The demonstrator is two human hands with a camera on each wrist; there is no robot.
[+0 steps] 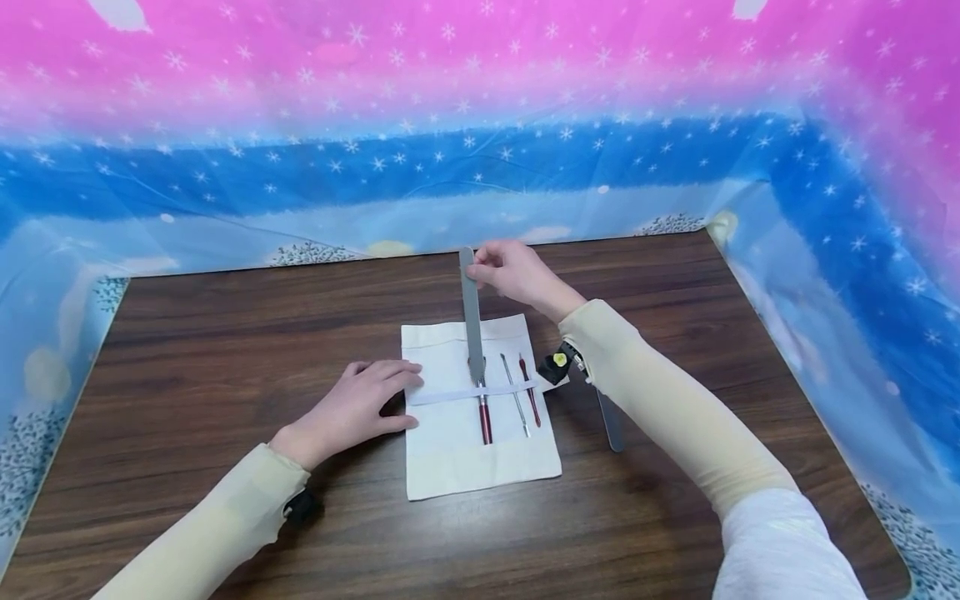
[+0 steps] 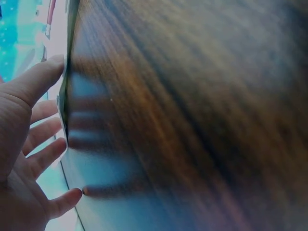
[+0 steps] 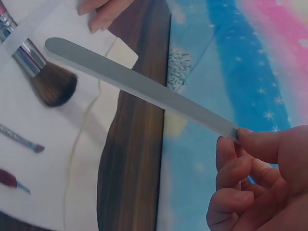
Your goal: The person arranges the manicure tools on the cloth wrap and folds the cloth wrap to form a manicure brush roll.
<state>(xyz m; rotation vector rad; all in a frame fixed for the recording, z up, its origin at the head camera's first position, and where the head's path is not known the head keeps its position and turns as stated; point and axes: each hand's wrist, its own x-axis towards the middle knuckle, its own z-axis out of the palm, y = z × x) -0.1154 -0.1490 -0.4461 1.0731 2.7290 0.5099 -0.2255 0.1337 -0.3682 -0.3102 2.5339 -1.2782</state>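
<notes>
My right hand (image 1: 517, 271) pinches one end of a long grey nail file (image 1: 471, 317) between thumb and fingers. The file's free end hangs above a white cloth roll (image 1: 442, 467), near a brush (image 3: 55, 84) with brown bristles and a red handle. A thin silver tool (image 1: 516, 396) and a slim dark-red tool (image 1: 529, 392) lie beside the brush. An elastic band (image 1: 442, 395) crosses all three. At the cloth's left edge, my left hand (image 1: 356, 408) rests with fingers spread and thumb apart, touching the cloth.
A second grey file (image 1: 611, 423) lies right of the cloth, partly hidden under my right forearm. The dark wooden table (image 1: 225, 350) is bordered by a hanging snowflake-patterned curtain (image 1: 420, 167) at the back and sides.
</notes>
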